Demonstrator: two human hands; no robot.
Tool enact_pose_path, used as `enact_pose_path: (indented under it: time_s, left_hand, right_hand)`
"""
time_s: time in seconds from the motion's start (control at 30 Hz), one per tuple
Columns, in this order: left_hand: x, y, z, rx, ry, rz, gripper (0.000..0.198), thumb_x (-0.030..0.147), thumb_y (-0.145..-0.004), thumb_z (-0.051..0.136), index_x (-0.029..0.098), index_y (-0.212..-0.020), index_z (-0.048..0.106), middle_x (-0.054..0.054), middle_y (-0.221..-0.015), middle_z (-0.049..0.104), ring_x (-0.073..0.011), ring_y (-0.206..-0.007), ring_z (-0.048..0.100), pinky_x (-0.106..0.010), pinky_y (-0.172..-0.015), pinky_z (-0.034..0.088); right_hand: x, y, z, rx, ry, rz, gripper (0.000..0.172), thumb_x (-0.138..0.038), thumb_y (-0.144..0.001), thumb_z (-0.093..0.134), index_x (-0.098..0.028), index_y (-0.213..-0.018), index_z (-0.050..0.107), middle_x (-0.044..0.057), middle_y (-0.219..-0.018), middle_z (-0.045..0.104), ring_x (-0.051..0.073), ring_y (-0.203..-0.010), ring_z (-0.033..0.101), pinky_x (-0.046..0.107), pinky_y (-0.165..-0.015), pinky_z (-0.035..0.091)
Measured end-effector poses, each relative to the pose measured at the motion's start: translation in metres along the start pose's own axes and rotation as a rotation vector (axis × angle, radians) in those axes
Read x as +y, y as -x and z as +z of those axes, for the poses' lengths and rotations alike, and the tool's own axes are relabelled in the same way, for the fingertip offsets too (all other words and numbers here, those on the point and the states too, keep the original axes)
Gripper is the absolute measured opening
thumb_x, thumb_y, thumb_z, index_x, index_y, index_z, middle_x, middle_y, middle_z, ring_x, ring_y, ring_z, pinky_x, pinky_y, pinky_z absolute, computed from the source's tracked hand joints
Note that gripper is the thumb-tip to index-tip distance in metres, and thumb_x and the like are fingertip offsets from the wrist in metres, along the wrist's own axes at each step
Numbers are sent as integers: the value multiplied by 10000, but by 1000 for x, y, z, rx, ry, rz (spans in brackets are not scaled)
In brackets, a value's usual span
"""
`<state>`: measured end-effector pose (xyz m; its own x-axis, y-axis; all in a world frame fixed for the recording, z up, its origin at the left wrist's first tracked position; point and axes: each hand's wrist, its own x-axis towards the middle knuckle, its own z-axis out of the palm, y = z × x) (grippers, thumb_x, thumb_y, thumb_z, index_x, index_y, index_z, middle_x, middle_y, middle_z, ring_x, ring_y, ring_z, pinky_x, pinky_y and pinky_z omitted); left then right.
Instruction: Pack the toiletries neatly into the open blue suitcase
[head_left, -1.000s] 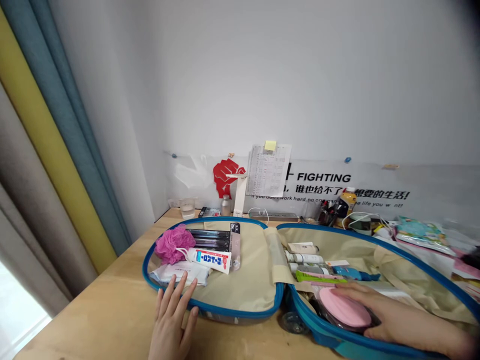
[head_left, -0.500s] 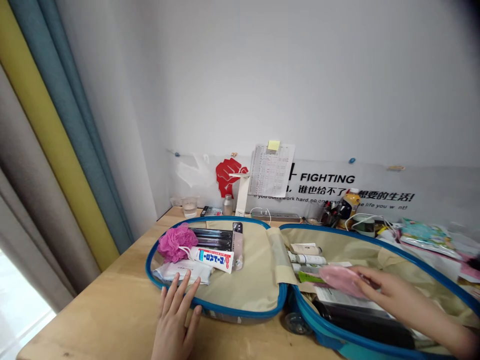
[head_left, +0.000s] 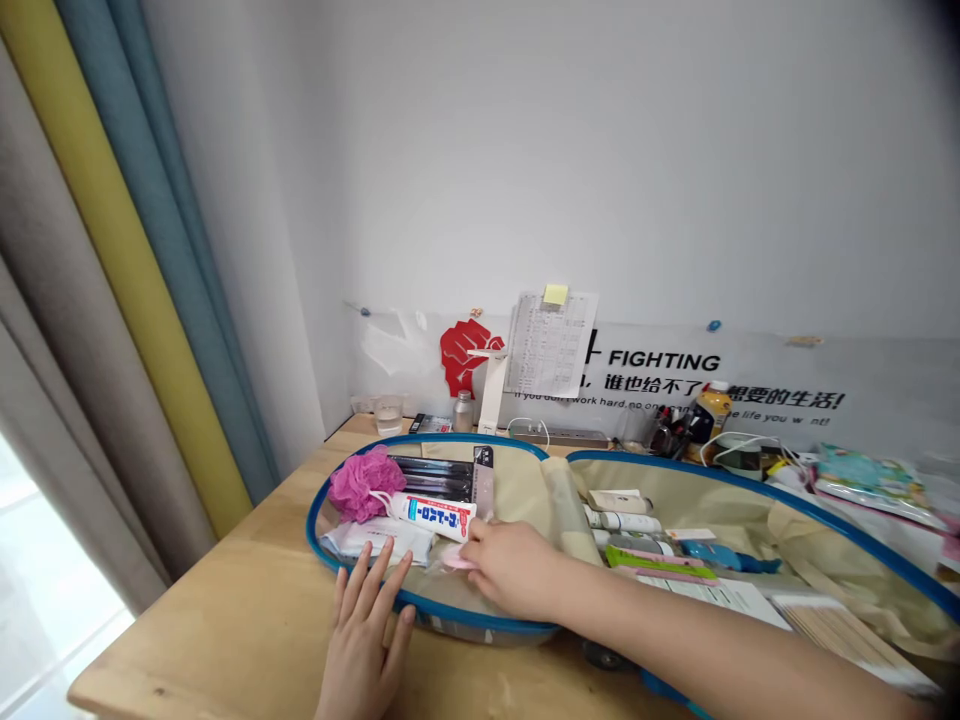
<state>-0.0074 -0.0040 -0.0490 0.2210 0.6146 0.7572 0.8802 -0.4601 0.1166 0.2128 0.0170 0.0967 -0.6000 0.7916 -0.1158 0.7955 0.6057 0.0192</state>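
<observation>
An open blue suitcase (head_left: 480, 630) with beige lining lies on a wooden desk (head_left: 247, 640). My left hand (head_left: 364, 640) rests flat with fingers spread on the near rim of its left half, touching a white packet (head_left: 375, 538). My right hand (head_left: 514, 565) reaches across into the left half, closed on a flat pink round case (head_left: 454, 561) held low over the lining. Just behind lie a white toothpaste tube (head_left: 435, 516), a pink bath pouf (head_left: 365, 485) and a pack of black toothbrushes (head_left: 439, 480). The right half holds tubes, a green item (head_left: 652, 563) and papers.
Along the wall stand a glass (head_left: 388, 412), a small metal bottle (head_left: 463, 410), a white lamp (head_left: 491, 385), a power strip (head_left: 559, 436), an orange drink bottle (head_left: 711, 408) and cables. Packets clutter the desk's right end (head_left: 870, 480). Curtains (head_left: 112, 330) hang at left.
My right hand lifted the pink round case out of the suitcase's right half and carried it left into the left half. My left hand stayed on the rim.
</observation>
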Motion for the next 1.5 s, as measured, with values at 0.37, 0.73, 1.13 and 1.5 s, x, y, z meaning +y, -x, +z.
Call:
enact_pose_path:
  time_s: [0.37,0.73,1.13,1.5]
  left_hand:
    - [-1,-1,0,17,-2,29,549,230,-919,472,285,-1459,391,-43,-1496,452,-234,-1454,258,-460,-1195,169]
    - [1,-3,-2,13,-16,37,557,212,-918,468,263,-1464,373,-56,-1489,459,-227,-1469,214,-457,-1196,154]
    - [1,-3,-1,53,-32,66,586,207,-912,458,274,-1481,337,-47,-1494,454,-216,-1470,213,-446,-1199,143]
    - [1,-5,-3,56,-26,86,613,190,-917,448,259,-1504,288,-47,-1543,376,-185,-1489,134,-398,-1212,70]
  right_hand:
    - [3,-22,21,-117,-47,-97,268,-309,-912,455,-238,-1024,688,80,-1009,716,234,-930,656,329,-769,468]
    - [-11,-45,25,-86,-125,87,247,-297,-900,560,-164,-1088,649,94,-1155,644,209,-1046,607,395,-883,491]
    - [122,83,-41,66,-255,485,421,-370,-880,431,-219,-1215,636,89,-1150,696,255,-980,667,352,-820,492]
    - [163,155,26,-37,-309,673,324,-78,-611,606,-261,-852,722,87,-976,722,226,-907,674,277,-750,457]
